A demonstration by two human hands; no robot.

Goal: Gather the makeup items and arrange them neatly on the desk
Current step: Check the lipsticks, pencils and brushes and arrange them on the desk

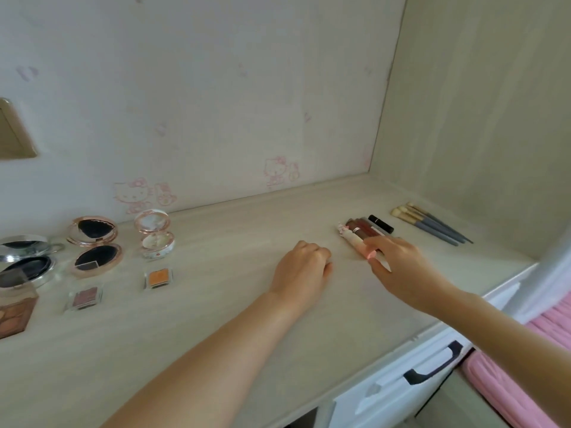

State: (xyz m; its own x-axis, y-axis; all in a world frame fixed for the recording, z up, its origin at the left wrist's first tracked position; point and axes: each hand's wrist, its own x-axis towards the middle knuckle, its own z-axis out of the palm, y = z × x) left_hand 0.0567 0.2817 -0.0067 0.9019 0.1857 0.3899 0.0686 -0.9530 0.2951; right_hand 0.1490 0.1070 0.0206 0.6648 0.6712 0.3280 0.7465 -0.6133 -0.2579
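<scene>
Nearest me, along the front edge of the desk (216,350), both bare forearms reach in from the lower side. Under the front right edge I see a white drawer with a dark handle (432,366), pink fabric (509,381) beside it.

My left hand (301,267) rests mid-desk, knuckles up, fingers curled under against the surface; it holds nothing I can see.

My right hand (398,267) sits just right of it, thumb and fingers pinching the near end of a pink-and-white lip tube (355,242). That tube lies on the surface as the left-most of a tight row: 2 reddish-brown lip gloss tubes (363,227) touching beside it, then a black lipstick (380,223).

Further toward the right edge, apart from the tubes, 4 makeup brushes (432,225) lie side by side, bristles toward the back wall.

Left edge, near to far: a tan palette (12,310), a silver compact (24,261) open. Next in: a small mauve eyeshadow pan (84,298), an orange eyeshadow pan (158,278), then a rose-gold compact (94,245) open, and a white floral compact (154,237) open, near the back edge.

Behind, wallpaper with pink cartoon cats (136,194).
</scene>
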